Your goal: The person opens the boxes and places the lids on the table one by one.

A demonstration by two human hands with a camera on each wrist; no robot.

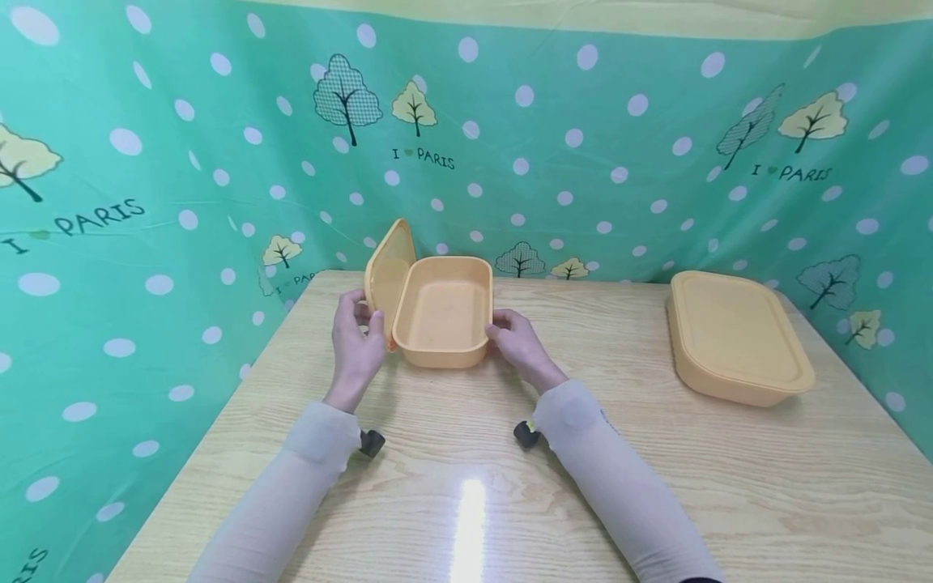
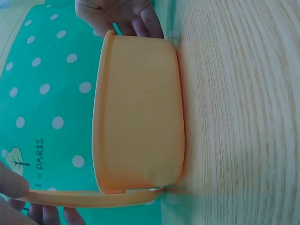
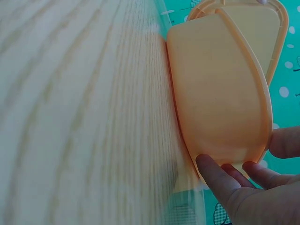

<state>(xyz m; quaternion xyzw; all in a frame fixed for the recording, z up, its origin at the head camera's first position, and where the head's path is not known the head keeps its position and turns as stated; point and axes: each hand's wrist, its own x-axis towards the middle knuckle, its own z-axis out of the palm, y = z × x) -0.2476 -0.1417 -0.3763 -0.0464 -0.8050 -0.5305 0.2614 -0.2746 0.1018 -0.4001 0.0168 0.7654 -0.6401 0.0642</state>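
An orange-yellow plastic food box (image 1: 441, 359) stands on the table with its inside facing up; I see nothing in it. Its matching lid (image 1: 389, 271) stands tilted upright along the box's left side. My left hand (image 1: 355, 344) pinches the lid's outer edge, thumb on one face and fingers (image 2: 50, 214) on the other. At the box's right front corner, my right hand (image 1: 521, 340) holds the wall, with the thumb (image 3: 285, 142) at the rim and the fingertips against the outside. Box and lid touch along the left edge in the left wrist view.
A second, larger box (image 1: 739, 332) of the same colour, lid on, sits at the table's right side. The wooden table (image 1: 612, 502) meets a green dotted cloth (image 1: 619, 121) at its back and sides. Black wrist cameras (image 1: 372, 443) hang beneath both sleeves.
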